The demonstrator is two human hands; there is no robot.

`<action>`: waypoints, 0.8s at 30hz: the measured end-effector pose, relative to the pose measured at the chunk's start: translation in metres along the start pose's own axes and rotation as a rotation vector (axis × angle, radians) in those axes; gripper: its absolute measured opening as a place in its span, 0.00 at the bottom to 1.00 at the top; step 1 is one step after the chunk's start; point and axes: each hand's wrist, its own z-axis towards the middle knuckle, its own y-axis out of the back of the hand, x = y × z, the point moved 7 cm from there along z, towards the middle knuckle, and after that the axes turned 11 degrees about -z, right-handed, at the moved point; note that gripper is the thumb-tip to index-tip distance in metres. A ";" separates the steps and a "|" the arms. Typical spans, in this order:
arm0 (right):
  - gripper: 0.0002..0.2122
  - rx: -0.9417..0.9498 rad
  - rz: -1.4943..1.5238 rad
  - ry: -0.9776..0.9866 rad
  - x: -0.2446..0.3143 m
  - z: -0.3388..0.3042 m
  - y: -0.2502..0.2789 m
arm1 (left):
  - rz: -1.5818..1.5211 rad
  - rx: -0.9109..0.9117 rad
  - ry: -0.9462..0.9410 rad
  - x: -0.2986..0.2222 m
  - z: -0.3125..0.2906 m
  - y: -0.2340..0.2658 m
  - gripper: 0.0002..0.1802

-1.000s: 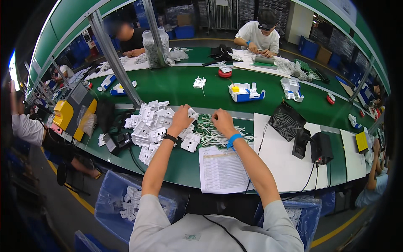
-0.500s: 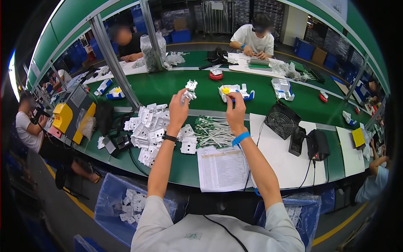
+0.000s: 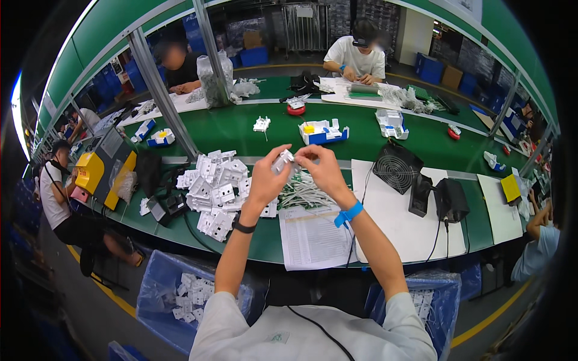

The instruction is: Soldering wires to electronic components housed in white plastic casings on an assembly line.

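My left hand [image 3: 268, 180] is closed round a small white plastic housing [image 3: 282, 161], raised over the near edge of the green belt. Beside it my right hand [image 3: 325, 173] has thumb and fingers pinched together at the housing's right side. Anything small between those fingertips is too fine to make out. Under the hands lies a bundle of white wires with green ends [image 3: 308, 195], partly covered by my right hand. Left of my left forearm is a heap of white plastic housings [image 3: 214, 186]. A similar white part [image 3: 261, 124] rests on the belt beyond my hands.
A white-and-blue tray with a yellow piece [image 3: 325, 132] sits on the belt [image 3: 241, 141]. A printed sheet [image 3: 310, 240] lies in front of me. A black fan [image 3: 397, 168] and black box [image 3: 450, 200] stand right. Blue-lined bins [image 3: 150, 289] flank me; a person works opposite.
Both hands have drawn back from over the belt and come together round the housing. One white part now lies alone on the belt. The belt items have shifted slightly left in view.
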 end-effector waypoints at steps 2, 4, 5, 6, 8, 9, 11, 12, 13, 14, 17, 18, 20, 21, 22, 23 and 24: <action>0.07 0.047 0.090 -0.114 -0.012 -0.006 0.000 | -0.083 0.051 0.051 -0.002 -0.007 -0.007 0.23; 0.07 0.079 0.100 -0.136 -0.008 -0.013 -0.003 | -0.124 0.064 0.085 -0.001 -0.016 -0.007 0.23; 0.07 0.109 0.107 -0.160 -0.007 -0.016 -0.005 | -0.119 0.041 0.086 0.001 -0.020 -0.006 0.23; 0.07 0.084 0.098 -0.148 -0.004 -0.020 -0.005 | -0.117 0.023 0.087 0.000 -0.024 -0.006 0.23; 0.07 0.038 -0.008 -0.126 0.003 -0.026 -0.003 | -0.111 0.003 0.089 -0.004 -0.032 -0.011 0.22; 0.06 0.052 -0.025 -0.122 0.002 -0.027 -0.004 | -0.118 -0.021 0.090 -0.004 -0.035 -0.013 0.22; 0.07 0.030 -0.096 -0.137 -0.002 -0.033 -0.002 | -0.138 -0.050 0.114 -0.002 -0.043 -0.016 0.21; 0.08 0.009 -0.167 -0.145 -0.004 -0.037 0.000 | -0.140 -0.046 0.116 -0.001 -0.046 -0.016 0.21; 0.11 0.107 -0.131 -0.195 -0.011 -0.039 -0.003 | -0.180 -0.026 0.145 0.001 -0.049 -0.018 0.20; 0.11 0.167 -0.085 -0.218 -0.016 -0.040 -0.003 | -0.220 -0.005 0.174 0.004 -0.051 -0.019 0.20; 0.12 0.258 -0.085 -0.234 -0.014 -0.049 -0.003 | -0.401 0.010 0.220 0.015 -0.061 -0.017 0.18; 0.13 0.252 -0.074 -0.263 -0.017 -0.054 -0.002 | -0.399 -0.024 0.237 0.017 -0.063 -0.015 0.16; 0.14 0.200 -0.064 -0.262 -0.019 -0.064 0.000 | -0.401 -0.070 0.226 0.017 -0.067 -0.016 0.16; 0.14 0.201 -0.063 -0.262 -0.015 -0.068 0.000 | -0.398 -0.125 0.216 0.017 -0.069 -0.012 0.16; 0.15 0.216 -0.069 -0.272 -0.012 -0.073 0.000 | -0.398 -0.126 0.217 0.018 -0.071 -0.013 0.16; 0.15 0.231 -0.074 -0.281 -0.008 -0.079 0.000 | -0.382 -0.155 0.209 0.017 -0.074 -0.012 0.16; 0.13 0.205 -0.128 -0.245 0.004 -0.084 0.006 | -0.370 -0.179 0.200 0.015 -0.075 -0.013 0.16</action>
